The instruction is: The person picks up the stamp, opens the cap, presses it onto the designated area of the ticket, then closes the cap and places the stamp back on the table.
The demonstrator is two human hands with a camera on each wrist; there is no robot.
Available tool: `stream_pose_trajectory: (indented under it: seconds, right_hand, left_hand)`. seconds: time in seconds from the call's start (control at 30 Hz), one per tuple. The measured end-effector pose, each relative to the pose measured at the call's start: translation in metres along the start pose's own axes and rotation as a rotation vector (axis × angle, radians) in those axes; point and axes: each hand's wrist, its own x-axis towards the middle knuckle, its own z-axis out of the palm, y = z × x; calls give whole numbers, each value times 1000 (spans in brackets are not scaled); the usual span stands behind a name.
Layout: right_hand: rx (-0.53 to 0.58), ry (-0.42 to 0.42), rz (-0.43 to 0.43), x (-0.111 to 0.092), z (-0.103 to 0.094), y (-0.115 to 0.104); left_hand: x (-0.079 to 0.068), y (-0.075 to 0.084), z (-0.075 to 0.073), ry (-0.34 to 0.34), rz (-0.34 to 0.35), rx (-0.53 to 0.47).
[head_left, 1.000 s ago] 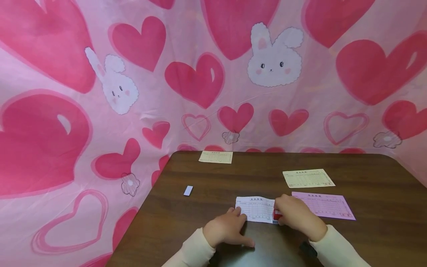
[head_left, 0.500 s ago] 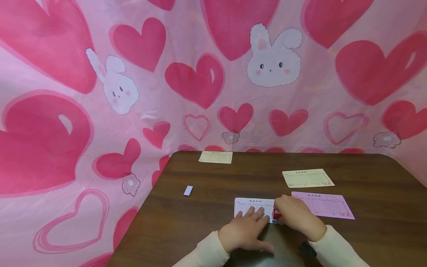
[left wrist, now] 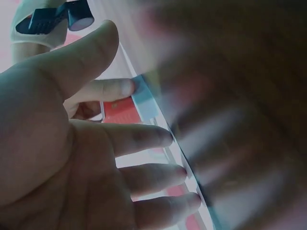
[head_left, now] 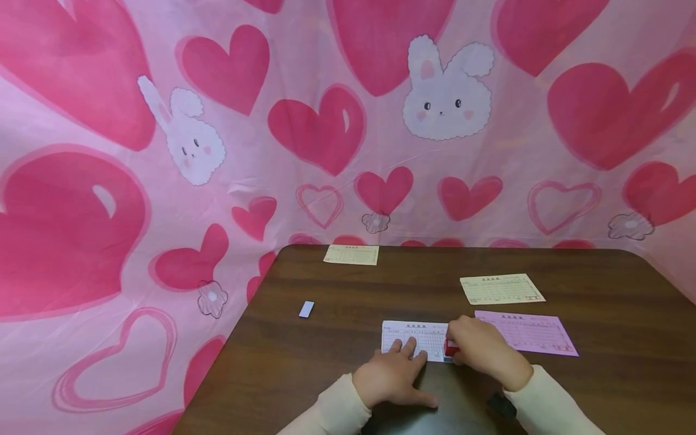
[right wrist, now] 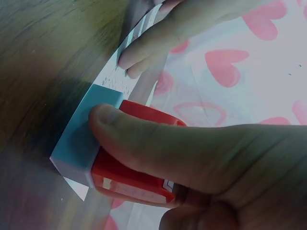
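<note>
A white printed slip (head_left: pixel 396 332) lies flat on the table, ruled with a fine grid. On its right end stands a red stamp (right wrist: pixel 129 175) with a grey-blue base (right wrist: pixel 76 129). My right hand (head_left: pixel 484 350) grips this stamp from above, the thumb along its side and over the base in the right wrist view. My left hand (head_left: pixel 388 377) has its fingers straight and spread, the fingertips resting on the lower edge of the slip and the thumb out toward the right. The stamp's underside is hidden against the paper.
A pink form (head_left: pixel 527 334) lies just right of my right hand, with a cream form (head_left: pixel 502 290) behind it. Another cream form (head_left: pixel 351 255) is at the table's (head_left: pixel 261 374) far edge. A small white rectangular piece (head_left: pixel 307 309) lies at left. Behind hangs a heart-patterned cloth (head_left: pixel 380 151).
My left hand has slid right along the slip, then drawn back slightly left. The slip, wavy a second ago, now lies flat. My right hand and the stamp have stayed in place.
</note>
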Motion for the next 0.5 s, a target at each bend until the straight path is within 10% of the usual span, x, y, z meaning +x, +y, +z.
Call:
stream_pose_trajectory:
  seconds: [0.5]
  right_hand:
    - [55, -32, 18, -1, 0, 4]
  left_hand:
    - [-2, -7, -8, -2, -13, 10]
